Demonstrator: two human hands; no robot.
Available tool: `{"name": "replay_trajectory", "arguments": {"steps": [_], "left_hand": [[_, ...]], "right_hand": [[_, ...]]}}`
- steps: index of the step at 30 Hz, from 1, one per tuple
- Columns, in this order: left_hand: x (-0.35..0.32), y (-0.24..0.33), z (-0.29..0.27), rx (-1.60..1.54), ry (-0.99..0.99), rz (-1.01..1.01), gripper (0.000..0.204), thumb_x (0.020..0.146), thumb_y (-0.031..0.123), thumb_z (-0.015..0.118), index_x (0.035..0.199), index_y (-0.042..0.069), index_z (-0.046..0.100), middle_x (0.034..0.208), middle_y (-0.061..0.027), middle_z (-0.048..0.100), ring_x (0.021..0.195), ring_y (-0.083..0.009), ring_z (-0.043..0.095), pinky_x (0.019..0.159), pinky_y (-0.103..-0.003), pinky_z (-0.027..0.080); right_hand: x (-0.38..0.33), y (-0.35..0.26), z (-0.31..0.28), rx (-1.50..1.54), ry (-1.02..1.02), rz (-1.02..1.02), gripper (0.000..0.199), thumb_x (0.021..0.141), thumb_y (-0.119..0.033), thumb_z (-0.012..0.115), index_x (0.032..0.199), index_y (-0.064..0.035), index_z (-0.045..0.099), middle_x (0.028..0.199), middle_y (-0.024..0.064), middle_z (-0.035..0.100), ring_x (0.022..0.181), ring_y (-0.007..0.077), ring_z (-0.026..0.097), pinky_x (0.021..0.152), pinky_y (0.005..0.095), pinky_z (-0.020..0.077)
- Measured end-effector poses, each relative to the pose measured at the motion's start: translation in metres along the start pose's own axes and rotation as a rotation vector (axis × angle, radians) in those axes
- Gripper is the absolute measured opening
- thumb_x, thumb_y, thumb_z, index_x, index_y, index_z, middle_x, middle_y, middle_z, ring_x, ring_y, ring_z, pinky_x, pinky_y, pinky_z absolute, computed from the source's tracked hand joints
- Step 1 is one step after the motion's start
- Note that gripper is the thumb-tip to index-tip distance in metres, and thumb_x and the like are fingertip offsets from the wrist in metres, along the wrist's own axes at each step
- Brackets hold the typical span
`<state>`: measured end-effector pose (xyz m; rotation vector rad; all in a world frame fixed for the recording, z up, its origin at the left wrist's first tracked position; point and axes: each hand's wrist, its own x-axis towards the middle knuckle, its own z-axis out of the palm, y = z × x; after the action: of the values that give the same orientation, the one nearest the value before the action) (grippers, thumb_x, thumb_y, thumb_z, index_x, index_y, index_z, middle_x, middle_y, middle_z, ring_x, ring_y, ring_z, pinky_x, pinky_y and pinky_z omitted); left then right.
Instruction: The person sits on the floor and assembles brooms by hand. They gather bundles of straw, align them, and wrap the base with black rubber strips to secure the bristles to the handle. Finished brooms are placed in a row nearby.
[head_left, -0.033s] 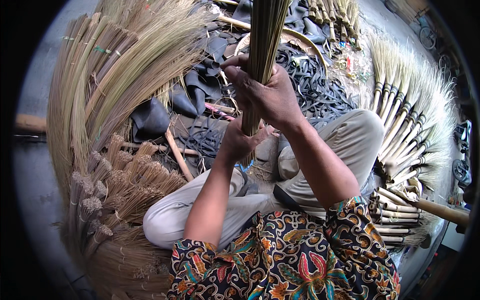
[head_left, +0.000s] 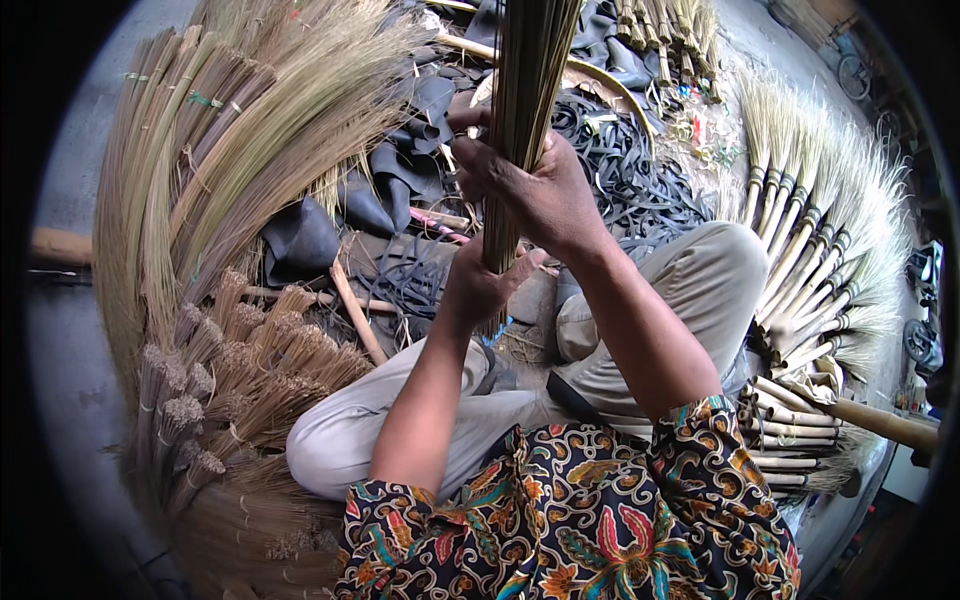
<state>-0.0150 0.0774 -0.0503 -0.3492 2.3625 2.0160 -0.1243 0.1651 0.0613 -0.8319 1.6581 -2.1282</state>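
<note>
A thick bundle of thin greenish-brown broom straw (head_left: 533,75) stands nearly upright in front of me, its top running out of view. My left hand (head_left: 482,280) is closed around the lower part of the bundle, near its bottom end. Just above it, my right hand (head_left: 530,185) wraps the bundle, thumb across the front. Some fingers of the right hand stick out on the left side of the straw. Below the left hand, the bundle's lower tips show in front of a small blue scrap (head_left: 497,330).
To my left lie long straw sheaves (head_left: 270,130) and tied straw bundles (head_left: 240,370). Black rubber strips (head_left: 630,170) and sheets (head_left: 300,240) spread ahead, beside a round woven tray (head_left: 615,85). Finished brooms (head_left: 810,220) fan out on my right, near a bamboo pole (head_left: 885,425).
Both hands keep their hold on the straw bundle. The right hand's fingers have shifted slightly around it, and the bundle is nearly in the same place.
</note>
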Motion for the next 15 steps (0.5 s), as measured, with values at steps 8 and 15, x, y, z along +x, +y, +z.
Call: {"name": "replay_trajectory", "arguments": {"steps": [8, 15], "left_hand": [[0.012, 0.002, 0.001, 0.147, 0.349, -0.055, 0.037, 0.092, 0.032, 0.079, 0.119, 0.009, 0.068, 0.094, -0.0123, 0.076, 0.084, -0.0231, 0.075, 0.074, -0.037, 0.057], [0.009, 0.006, -0.013, -0.118, 0.242, -0.154, 0.028, 0.092, 0.026, 0.079, 0.102, 0.003, 0.066, 0.069, -0.0012, 0.063, 0.057, -0.0096, 0.060, 0.054, -0.028, 0.049]], "right_hand": [[-0.036, 0.036, -0.019, -0.692, 0.044, 0.132, 0.046, 0.091, -0.033, 0.080, 0.108, 0.0062, 0.064, 0.095, 0.0207, 0.072, 0.089, 0.0291, 0.073, 0.076, 0.0382, 0.0573], [-0.041, 0.054, -0.030, -0.767, 0.079, 0.185, 0.023, 0.099, -0.020, 0.069, 0.102, 0.0025, 0.068, 0.082, 0.0136, 0.069, 0.078, 0.0168, 0.067, 0.072, 0.0339, 0.0531]]}}
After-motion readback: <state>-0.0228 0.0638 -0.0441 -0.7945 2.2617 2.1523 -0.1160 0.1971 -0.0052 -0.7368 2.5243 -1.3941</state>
